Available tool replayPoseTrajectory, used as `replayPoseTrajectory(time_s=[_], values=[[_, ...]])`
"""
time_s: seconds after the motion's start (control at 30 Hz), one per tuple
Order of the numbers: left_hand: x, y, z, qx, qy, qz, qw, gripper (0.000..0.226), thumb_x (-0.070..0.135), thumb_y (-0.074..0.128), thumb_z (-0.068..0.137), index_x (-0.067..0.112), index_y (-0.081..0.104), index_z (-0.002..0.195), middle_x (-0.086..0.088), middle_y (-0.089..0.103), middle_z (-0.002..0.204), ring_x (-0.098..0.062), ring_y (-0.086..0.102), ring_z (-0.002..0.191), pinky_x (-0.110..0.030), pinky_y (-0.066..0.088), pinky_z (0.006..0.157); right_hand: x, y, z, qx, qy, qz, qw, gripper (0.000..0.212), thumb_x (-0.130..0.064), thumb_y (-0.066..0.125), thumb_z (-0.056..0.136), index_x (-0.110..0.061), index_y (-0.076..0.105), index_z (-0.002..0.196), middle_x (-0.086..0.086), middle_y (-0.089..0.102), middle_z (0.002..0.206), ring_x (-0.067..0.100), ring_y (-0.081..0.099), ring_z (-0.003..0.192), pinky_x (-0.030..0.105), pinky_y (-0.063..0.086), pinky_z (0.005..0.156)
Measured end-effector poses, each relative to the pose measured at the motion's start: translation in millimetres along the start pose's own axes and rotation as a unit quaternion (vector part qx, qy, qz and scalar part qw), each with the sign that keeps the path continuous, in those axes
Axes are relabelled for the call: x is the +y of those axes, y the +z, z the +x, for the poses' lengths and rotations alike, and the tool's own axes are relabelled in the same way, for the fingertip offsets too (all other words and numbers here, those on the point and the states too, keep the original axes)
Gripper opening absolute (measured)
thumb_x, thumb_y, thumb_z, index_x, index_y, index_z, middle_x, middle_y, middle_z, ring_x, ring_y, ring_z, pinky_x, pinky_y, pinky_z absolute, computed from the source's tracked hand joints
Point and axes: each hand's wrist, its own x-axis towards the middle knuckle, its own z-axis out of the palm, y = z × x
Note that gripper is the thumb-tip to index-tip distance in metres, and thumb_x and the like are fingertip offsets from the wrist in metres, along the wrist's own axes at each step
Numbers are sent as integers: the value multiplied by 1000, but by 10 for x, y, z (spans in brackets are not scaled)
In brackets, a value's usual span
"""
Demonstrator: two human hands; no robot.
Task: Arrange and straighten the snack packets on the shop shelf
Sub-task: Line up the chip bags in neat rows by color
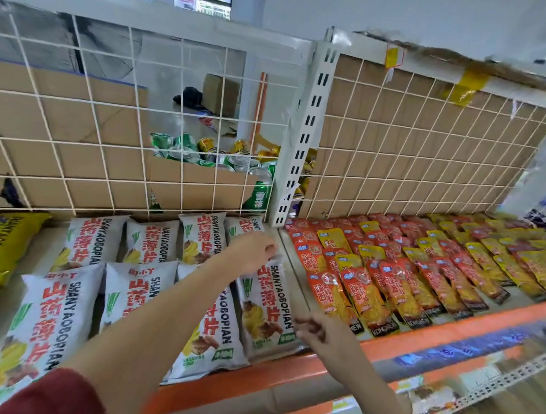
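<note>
— Watch the white packet (266, 305) lying between the hands. The left hand (255, 248) pinches its far top edge. The right hand (317, 329) sits curled at its near corner, too blurred for me to tell whether it actually grips.

— What worries you?

— The packet's near end lies right at the orange front lip of the shelf (266, 376). I'd say a tug toward the right hand could slide it over that lip and onto the floor. It also seems to overlap the neighbouring white packets (139, 287) left of the hands, so dragging it might skew them.

— And the red and yellow sachets (391, 276) to the right of the hands?

— Just beside. A careless sweep of the right hand could knock their front row crooked.

— Any containers?

— One, beyond the left hand, behind the wire grid (86, 99): an open cardboard box (201, 180) holding green and gold cans (236, 162).
</note>
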Motion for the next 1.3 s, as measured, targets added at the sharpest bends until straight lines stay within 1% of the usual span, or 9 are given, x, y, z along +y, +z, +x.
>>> replayPoseTrajectory(time_s=[0.17,0.3,0.4,0.53,0.7,0.87,1.03,1.13,1.3], values=[[91,62,153,-39,-4,22,999,31,26,36,100,10,61,91,-5,61,86,-18,58,77,-29,50,76,-18,-57,12,-35,10,11,999,21,-21,63,86,-26,62,106,-18,62,89,3,59,84,18,48,75],[80,69,220,-50,-24,-10,998,30,24,41,99,19,57,74,2,58,73,-8,48,60,-19,40,58,-5,-71,26,-39,0,-1,999,28,-19,66,83,-23,62,111,-17,54,77,2,50,69,14,41,64],[77,85,239,-45,-35,-14,998,24,22,44,97,14,65,87,-5,67,91,-11,54,68,-22,43,62,27,-44,39,-30,-1,-3,1000,29,-15,66,83,-21,62,111,-12,45,67,2,43,62,14,37,59],[108,86,195,-14,-44,-6,999,20,16,44,95,13,63,88,-2,68,98,-14,60,85,-34,51,82,49,-33,53,-32,2,-6,999,30,-15,65,83,-22,60,111,-10,43,66,2,42,62,17,34,60],[144,67,125,24,-54,30,998,19,12,42,92,20,56,81,1,65,100,-17,59,93,-39,45,91,31,-36,71,-48,14,-26,998,29,-18,66,81,-25,57,108,-10,47,68,5,47,65,25,41,64],[113,102,58,41,-61,1,997,18,14,45,92,13,63,86,-3,66,97,-18,62,85,-35,54,78,-7,-64,52,-47,10,-25,999,29,-18,65,81,-35,51,101,-6,49,70,8,47,65,26,39,65],[46,32,-135,96,-27,-25,995,25,27,54,90,18,57,113,-1,59,111,-19,57,98,-38,50,85,-54,-126,-7,-19,-4,-59,998,40,-34,61,85,-28,49,123,-9,55,90,5,52,83,18,38,68],[-26,-40,-332,135,-20,-6,991,35,24,50,92,18,50,127,-4,54,124,-23,54,107,-39,46,89,-109,-192,-6,10,-23,-83,996,45,-44,53,89,-26,44,130,-14,50,114,3,49,104,21,40,86],[-197,-163,-853,172,-58,24,983,43,33,43,96,22,38,137,2,42,140,-22,41,126,-37,34,103,-143,-282,88,14,-64,-177,982,52,-50,48,90,-30,36,136,-13,35,143,7,30,132,27,23,107]])
